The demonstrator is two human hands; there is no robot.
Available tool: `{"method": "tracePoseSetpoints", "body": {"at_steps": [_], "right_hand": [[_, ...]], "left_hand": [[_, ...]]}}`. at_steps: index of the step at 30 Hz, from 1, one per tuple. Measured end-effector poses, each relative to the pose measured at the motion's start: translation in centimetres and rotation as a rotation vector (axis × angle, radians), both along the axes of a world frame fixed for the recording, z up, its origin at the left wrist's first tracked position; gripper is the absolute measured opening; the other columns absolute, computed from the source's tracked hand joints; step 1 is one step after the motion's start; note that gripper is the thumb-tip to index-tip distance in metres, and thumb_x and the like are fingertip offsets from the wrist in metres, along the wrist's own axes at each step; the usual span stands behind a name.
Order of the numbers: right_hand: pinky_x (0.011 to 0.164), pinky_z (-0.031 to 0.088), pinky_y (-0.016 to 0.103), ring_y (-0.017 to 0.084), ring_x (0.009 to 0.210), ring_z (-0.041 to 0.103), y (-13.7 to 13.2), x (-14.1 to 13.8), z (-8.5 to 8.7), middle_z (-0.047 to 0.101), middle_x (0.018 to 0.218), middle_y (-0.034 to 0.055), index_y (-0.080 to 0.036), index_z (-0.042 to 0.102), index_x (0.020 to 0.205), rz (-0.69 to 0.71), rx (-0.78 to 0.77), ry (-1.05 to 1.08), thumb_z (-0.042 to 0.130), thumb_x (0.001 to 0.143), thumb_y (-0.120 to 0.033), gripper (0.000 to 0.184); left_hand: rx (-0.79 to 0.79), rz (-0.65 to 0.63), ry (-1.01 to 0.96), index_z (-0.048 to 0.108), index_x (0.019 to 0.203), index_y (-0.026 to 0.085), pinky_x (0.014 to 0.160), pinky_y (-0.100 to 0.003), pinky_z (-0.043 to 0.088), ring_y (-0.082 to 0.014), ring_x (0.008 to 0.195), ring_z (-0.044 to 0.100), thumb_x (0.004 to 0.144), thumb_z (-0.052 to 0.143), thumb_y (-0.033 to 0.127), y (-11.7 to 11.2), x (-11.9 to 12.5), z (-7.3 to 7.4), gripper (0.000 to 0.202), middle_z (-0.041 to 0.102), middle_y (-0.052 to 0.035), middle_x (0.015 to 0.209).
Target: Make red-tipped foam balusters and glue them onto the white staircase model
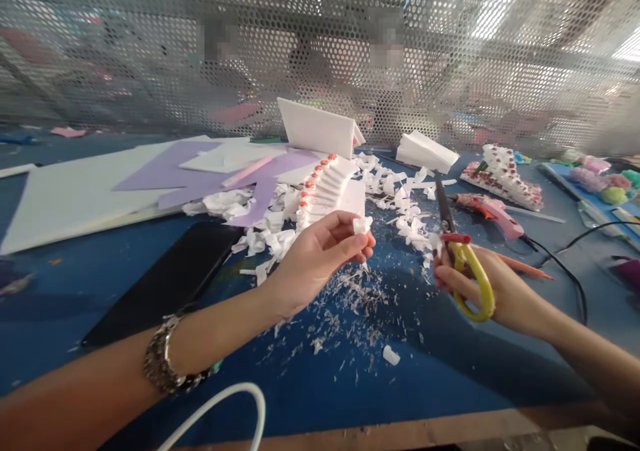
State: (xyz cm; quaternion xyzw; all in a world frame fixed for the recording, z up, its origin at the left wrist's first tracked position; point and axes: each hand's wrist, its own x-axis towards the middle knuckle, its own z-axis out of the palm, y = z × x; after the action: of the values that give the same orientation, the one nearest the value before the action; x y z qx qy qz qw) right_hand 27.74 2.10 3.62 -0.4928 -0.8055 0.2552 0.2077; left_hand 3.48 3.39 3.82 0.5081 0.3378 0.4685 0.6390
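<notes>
My left hand (pixel 320 258) pinches a small white piece (pixel 362 225), perhaps foam or paper, between thumb and fingers above the middle of the table. To the right, my right hand (pixel 480 288) is closed around yellow-handled scissors (pixel 473 274), their dark blades pointing away from me. A short red stick-like thing (pixel 456 238) lies across the scissors near the handle; whether it belongs to them I cannot tell. Just behind my left hand stands a row of white folded pieces (pixel 325 184) with red-orange tips. White scraps (pixel 405 214) and fine shavings (pixel 363 304) are strewn around.
A black phone-like slab (pixel 165 281) lies left, below white sheets (pixel 85 191) and purple sheets (pixel 165 164). A pink glue gun (pixel 495 214) with a black cord rests at right. White folded boards (pixel 317 128) stand before a perforated metal screen (pixel 320 51). A white cable (pixel 225 394) loops in front.
</notes>
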Motion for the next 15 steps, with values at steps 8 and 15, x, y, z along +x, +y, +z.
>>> {"method": "tracePoseSetpoints", "body": {"at_steps": [8, 15], "right_hand": [[0.050, 0.033, 0.023, 0.009, 0.054, 0.042, 1.1, -1.6, -0.8, 0.049, 0.065, -0.0002, -0.016, 0.048, 0.075, 0.123, -0.122, -0.008, 0.036, 0.085, -0.051, 0.038], [0.060, 0.040, 0.028, 0.013, 0.063, 0.045, 0.6, -1.8, -0.9, 0.051, 0.078, 0.0041, -0.017, 0.048, 0.085, 0.174, 0.032, -0.102, 0.034, 0.084, -0.055, 0.041]], "left_hand": [[0.008, 0.018, 0.069, 0.058, 0.080, 0.016, 0.063, -0.016, 0.042, -0.0038, 0.061, 0.050, 0.080, 0.058, 0.028, 1.3, 0.6, -1.0, 0.013, 0.057, 0.0027, 0.073], [0.080, 0.021, 0.167, 0.060, 0.077, 0.017, 0.063, -0.018, 0.041, -0.0054, 0.059, 0.049, 0.081, 0.057, 0.032, 1.5, 0.5, -0.8, 0.016, 0.059, 0.0014, 0.073]]}}
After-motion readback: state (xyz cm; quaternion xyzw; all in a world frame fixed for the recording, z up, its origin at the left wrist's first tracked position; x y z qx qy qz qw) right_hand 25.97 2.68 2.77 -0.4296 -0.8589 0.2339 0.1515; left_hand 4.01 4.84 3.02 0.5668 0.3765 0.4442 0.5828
